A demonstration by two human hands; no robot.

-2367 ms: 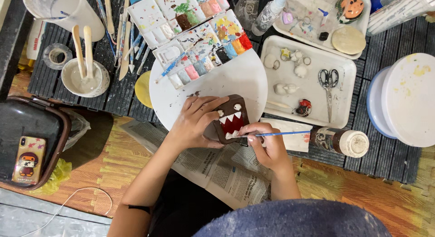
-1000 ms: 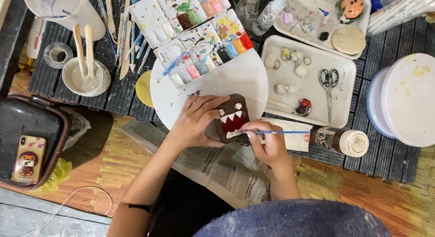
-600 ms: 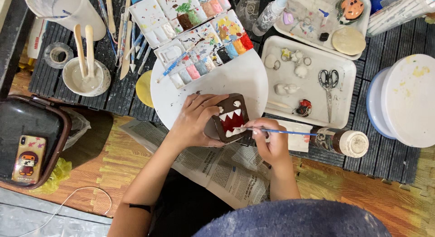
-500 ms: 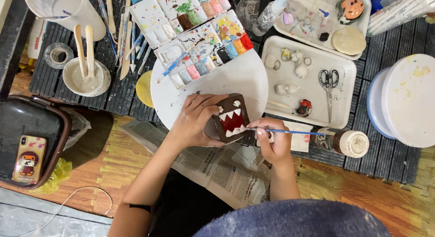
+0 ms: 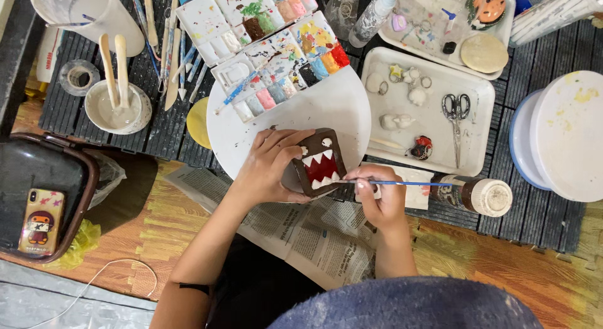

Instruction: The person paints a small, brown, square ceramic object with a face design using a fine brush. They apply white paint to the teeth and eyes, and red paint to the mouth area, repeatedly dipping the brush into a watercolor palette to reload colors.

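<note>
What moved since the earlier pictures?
Not much. The right hand slid a little toward the brown monster piece, bringing the brush tip to its lower edge. The left hand still holds the piece, which has turned slightly. The paint palette, scissors and phone stayed put.

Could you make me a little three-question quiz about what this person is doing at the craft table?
1. True or false: the left hand steadies the brown figure with the red mouth and white teeth.
2. What does the right hand hold? A) scissors B) a thin blue paintbrush C) a bottle
3. Fill in: the scissors lie in a white ____.

Key
1. True: its fingers wrap the figure's left side.
2. B: the paintbrush points its tip at the figure's lower edge.
3. Tray, right of the round white plate below the paint palette.
</note>
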